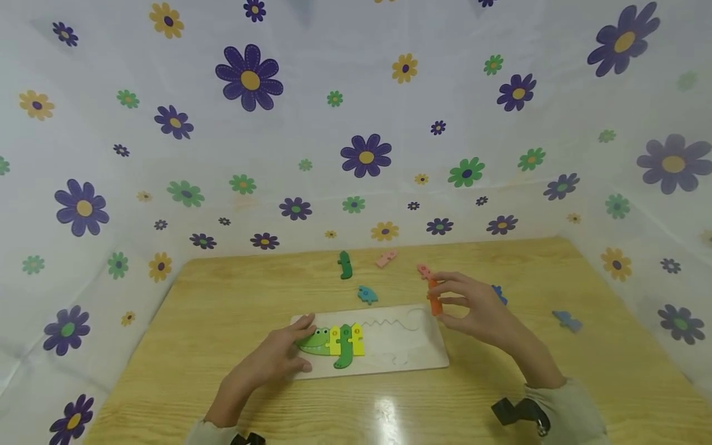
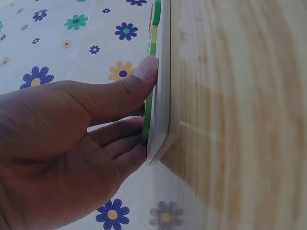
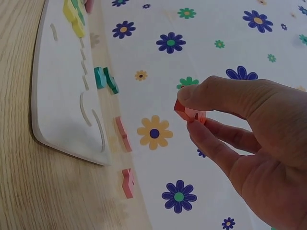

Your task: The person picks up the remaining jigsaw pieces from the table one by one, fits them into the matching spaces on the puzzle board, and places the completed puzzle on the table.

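Note:
A whitish puzzle board (image 1: 400, 358) lies on the table, with a green crocodile head (image 1: 317, 343), yellow pieces (image 1: 358, 340) and a green leg piece (image 1: 343, 355) set at its left part. My left hand (image 1: 278, 352) rests on the board's left end, its fingertips touching the head piece; the left wrist view shows the thumb and fingers against the board's face. Above the board's right end, my right hand (image 1: 473, 306) pinches an orange puzzle piece (image 1: 434, 298) between thumb and fingers. The right wrist view shows that orange piece (image 3: 181, 110) end-on, partly hidden by the fingers.
Behind the board lie a dark green piece (image 1: 345, 266), a teal piece (image 1: 367, 295) and pink pieces (image 1: 386, 258). A blue piece (image 1: 499, 294) sits partly behind the right hand, and a grey-blue one (image 1: 567, 320) farther right. A flowered cloth (image 1: 311, 142) surrounds the table's back and sides.

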`<state>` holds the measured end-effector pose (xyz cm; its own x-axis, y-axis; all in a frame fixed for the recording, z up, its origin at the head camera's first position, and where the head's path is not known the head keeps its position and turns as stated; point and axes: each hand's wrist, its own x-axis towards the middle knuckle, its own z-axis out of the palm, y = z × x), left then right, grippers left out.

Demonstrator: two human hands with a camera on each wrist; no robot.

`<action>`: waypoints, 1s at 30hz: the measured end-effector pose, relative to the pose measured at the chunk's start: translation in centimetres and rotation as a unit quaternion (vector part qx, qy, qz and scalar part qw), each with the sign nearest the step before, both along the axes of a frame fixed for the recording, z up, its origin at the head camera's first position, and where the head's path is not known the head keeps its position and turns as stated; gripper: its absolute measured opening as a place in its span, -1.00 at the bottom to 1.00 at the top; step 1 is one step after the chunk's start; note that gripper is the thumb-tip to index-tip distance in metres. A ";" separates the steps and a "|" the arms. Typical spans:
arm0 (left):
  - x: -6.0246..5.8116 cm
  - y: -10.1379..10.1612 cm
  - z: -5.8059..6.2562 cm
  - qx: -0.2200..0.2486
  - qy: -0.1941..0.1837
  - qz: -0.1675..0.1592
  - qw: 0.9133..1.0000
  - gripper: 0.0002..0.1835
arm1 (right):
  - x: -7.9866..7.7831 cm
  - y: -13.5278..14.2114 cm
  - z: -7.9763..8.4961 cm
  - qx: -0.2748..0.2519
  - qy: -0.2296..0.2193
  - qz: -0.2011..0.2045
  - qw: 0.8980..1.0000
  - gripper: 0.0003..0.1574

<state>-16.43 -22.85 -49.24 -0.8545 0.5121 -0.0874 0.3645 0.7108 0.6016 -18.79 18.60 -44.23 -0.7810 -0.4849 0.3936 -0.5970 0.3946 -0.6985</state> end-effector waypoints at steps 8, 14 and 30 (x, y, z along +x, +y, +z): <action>-0.1 0.0 0.4 0.018 -0.008 -0.004 1.000 -0.23 | 0.0 -0.7 0.1 0.002 -0.033 0.000 0.999 -0.49; -0.3 0.0 0.2 0.013 -0.008 -0.002 1.000 -0.22 | 0.1 -1.1 -0.2 0.005 -0.046 0.002 0.999 -0.50; -0.1 0.0 -0.1 0.015 -0.009 0.001 1.000 -0.23 | 0.0 -2.4 -0.8 0.020 -0.046 0.016 0.999 -0.51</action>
